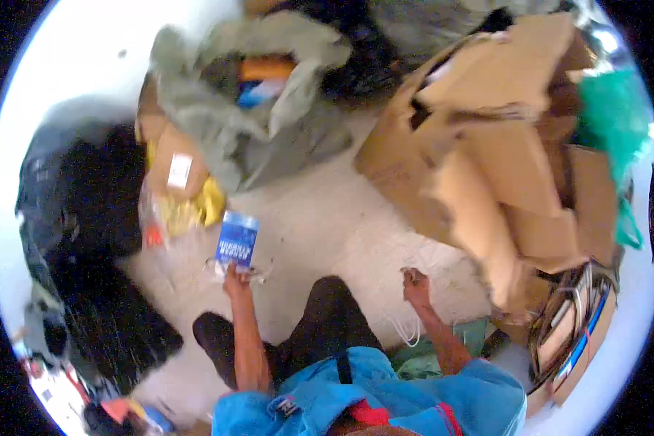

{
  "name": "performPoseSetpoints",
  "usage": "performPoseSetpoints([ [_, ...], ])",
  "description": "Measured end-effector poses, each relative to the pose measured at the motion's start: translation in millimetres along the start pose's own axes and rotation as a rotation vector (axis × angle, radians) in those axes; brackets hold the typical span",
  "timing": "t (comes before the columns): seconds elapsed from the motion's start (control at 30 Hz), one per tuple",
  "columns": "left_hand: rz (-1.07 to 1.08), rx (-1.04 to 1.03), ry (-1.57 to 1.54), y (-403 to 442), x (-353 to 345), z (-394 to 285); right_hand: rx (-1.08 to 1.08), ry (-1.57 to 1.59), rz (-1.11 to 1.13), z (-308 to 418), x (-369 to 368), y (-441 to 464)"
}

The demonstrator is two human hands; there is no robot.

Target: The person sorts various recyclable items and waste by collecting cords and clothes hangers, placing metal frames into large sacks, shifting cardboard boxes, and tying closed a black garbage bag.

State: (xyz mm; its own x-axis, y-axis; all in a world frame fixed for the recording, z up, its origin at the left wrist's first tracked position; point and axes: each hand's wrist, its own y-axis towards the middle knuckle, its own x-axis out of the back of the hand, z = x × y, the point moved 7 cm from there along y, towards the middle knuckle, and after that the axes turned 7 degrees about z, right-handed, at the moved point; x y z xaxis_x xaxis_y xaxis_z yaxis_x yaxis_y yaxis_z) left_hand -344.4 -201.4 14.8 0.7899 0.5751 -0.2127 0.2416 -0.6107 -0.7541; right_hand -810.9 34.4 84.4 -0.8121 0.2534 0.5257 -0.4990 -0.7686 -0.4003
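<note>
A flat blue packet with white lettering and a pale top edge stands up from my left hand, whose closed fingers grip its lower end. Thin pale material shows around that grip; what it is cannot be made out. My right hand is held apart over the floor, its fingers curled together. Whatever lies in them, if anything, is too small and blurred to name. Near my right forearm lie white cord loops and a dark green bag.
An open grey-green sack with mixed items stands ahead. Flattened cardboard is piled at the right beside a green plastic bag. Black bags line the left. Yellow plastic lies by the sack on the pale floor.
</note>
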Motion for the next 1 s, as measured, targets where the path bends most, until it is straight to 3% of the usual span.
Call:
performPoseSetpoints([
  [0.07, 0.132, -0.140, 0.050, -61, -43, -40, 0.084, -0.198, -0.140, -17, 9, -4],
  [0.13, 0.276, -0.247, 0.059, -103, -91, -86, -0.007, -0.215, -0.194, -2, 23, -7],
  [0.2, 0.404, -0.271, -0.001, -164, -137, -129, 0.285, -0.662, -0.253, 28, 21, -14],
  [0.23, 0.415, -0.251, -0.043, -170, -150, -147, 0.287, -0.643, -0.270, 31, 28, -16],
  [0.3, 0.404, -0.395, 0.102, -233, -183, -220, 0.040, -0.643, -0.120, 30, 32, -20],
  [0.33, 0.544, -0.346, 0.128, -234, -185, -254, -0.055, -0.628, -0.061, 21, 29, -24],
  [0.37, 0.701, -0.443, 0.284, -259, -198, -294, -0.143, -0.592, 0.004, -1, 19, -37],
  [0.43, 0.271, -0.744, 0.497, -299, -194, -354, -0.303, -0.540, 0.086, -55, -5, -50],
  [0.53, 0.482, -0.681, 0.485, -339, -222, -392, -0.511, -0.471, 0.197, -96, -7, -39],
  [0.63, 0.514, -0.726, 0.505, -322, -225, -404, -0.487, -0.416, 0.235, -3, 14, -46],
  [0.7, 0.537, -0.725, 0.502, -312, -251, -397, -0.626, -0.379, 0.179, -28, 12, -54],
  [0.77, 0.623, -0.658, 0.587, -312, -306, -378, -0.616, -0.333, 0.106, 2, 29, -66],
  [0.8, 0.763, -0.588, 0.569, -312, -333, -368, -0.639, -0.305, 0.036, 22, 44, -83],
  [0.83, 0.897, -0.507, 0.554, -313, -359, -358, -0.526, -0.418, 0.159, -11, 27, -92],
  [0.87, 0.923, -0.598, 0.669, -308, -371, -352, -0.410, -0.530, 0.278, -47, 11, -96],
  [0.9, 0.915, -0.594, 0.700, -317, -390, -340, -0.638, -0.438, 0.073, 18, 45, -130],
  [0.93, 0.908, -0.590, 0.732, -326, -409, -329, -0.541, -0.522, 0.196, -7, 38, -139],
  [1.0, 0.938, -0.418, 0.702, -339, -464, -303, -0.637, -0.456, 0.110, 16, 47, -151],
])
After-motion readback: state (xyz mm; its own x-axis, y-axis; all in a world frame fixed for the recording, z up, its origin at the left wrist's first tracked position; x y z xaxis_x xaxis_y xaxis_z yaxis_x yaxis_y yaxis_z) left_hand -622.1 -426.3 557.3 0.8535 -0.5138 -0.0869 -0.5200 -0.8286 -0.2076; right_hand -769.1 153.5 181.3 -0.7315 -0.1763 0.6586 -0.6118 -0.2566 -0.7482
